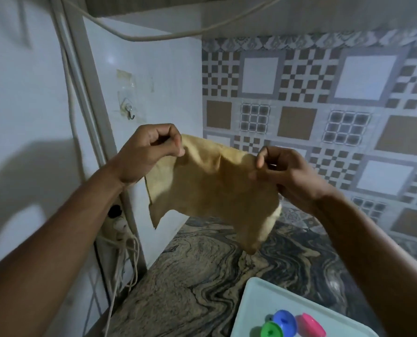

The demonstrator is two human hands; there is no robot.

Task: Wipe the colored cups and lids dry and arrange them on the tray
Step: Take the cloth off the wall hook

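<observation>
A yellow-tan cloth (210,190) hangs spread in the air above the marbled counter. My left hand (151,152) pinches its upper left corner and my right hand (283,171) pinches its upper right corner. Below, at the bottom right, a pale green tray (253,305) lies on the counter. On the tray lie a blue lid (284,321), a green lid (270,331) and a pink lid or cup (310,324), close together near the frame's lower edge. Any other cups are out of view.
The marbled stone counter (202,276) runs back to a patterned tile wall (324,105). A white wall panel with a small hook (129,110) stands on the left. A power strip with cords (120,227) hangs at the counter's left edge. A cable (178,35) loops overhead.
</observation>
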